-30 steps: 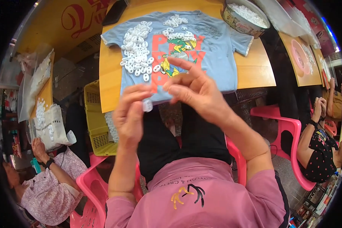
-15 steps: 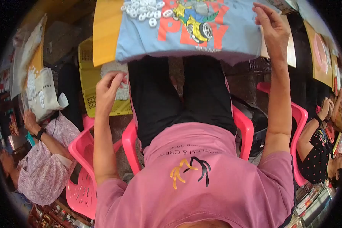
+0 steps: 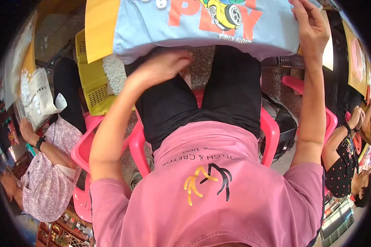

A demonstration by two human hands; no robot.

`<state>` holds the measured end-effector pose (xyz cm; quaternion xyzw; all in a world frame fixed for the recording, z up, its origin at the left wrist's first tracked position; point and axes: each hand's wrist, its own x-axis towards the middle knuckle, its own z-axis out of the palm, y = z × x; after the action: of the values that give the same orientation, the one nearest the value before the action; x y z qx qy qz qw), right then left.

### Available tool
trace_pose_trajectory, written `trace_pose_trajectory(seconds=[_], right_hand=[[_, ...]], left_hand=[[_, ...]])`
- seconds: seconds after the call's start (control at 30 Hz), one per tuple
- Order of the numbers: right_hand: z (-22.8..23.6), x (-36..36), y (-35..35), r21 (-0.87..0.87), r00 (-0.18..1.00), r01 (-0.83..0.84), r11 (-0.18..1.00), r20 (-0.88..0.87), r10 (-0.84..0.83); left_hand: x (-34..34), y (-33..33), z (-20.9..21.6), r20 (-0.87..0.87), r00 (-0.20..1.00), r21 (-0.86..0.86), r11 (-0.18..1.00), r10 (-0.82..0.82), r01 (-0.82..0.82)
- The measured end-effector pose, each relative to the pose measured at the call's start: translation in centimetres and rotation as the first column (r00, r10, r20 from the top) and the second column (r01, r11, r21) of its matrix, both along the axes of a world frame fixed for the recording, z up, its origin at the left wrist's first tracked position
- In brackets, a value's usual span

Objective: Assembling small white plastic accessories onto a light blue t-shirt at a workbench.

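Observation:
My left hand (image 3: 165,66) hovers, blurred, over my black-trousered lap just under the table's near edge; its fingers look loosely curled and I cannot see anything in them. My right hand (image 3: 313,29) lies flat on the right part of a light-blue T-shirt (image 3: 152,29) with a cartoon car print, spread over the wooden table (image 3: 99,29). A few small white plastic rings (image 3: 160,3) show on the shirt at the top edge. A yellow crate (image 3: 90,88) holding a heap of white rings (image 3: 113,74) stands on the floor to the left of my knees.
I sit on a pink plastic chair (image 3: 270,131). To my left sits a person in a patterned lilac shirt (image 3: 49,185) beside a cloth bag (image 3: 39,99). To my right is a person in a black dotted top (image 3: 342,168), with another pink chair (image 3: 332,119) between us.
My hands have parted from in front of me. The left dipped to the yellow crate, then swung right over my lap. The right reached onto the shirt. The view has tilted downward.

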<state>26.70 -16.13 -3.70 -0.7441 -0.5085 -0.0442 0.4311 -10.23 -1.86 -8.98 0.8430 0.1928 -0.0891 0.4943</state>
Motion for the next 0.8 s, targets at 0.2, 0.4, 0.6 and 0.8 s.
trace_pose_trajectory(seconds=[0.2, 0.4, 0.6, 0.8], right_hand=[[3.4, -5.6, 2.1, -0.006, 0.953, -0.136, 0.991, 0.272, 0.132], [5.0, -6.1, 2.4, -0.109, 0.925, -0.151, 0.982, 0.334, 0.180], [5.6, -5.8, 1.9, -0.235, 0.928, -0.172, 0.957, 0.288, 0.237], [5.9, -5.3, 2.5, -0.345, 0.926, -0.241, 0.907, 0.200, 0.322]], left_hand=[[7.5, -3.3, -13.7, -0.090, 0.985, 0.223, 0.961, -0.148, 0.165], [12.3, -0.9, -14.1, -0.050, 0.992, 0.210, 0.970, -0.113, 0.121], [19.0, 3.7, -16.2, 0.034, 0.993, 0.212, 0.972, -0.113, 0.103], [23.3, 5.1, -19.2, 0.104, 0.989, 0.165, 0.983, -0.101, 0.083]])
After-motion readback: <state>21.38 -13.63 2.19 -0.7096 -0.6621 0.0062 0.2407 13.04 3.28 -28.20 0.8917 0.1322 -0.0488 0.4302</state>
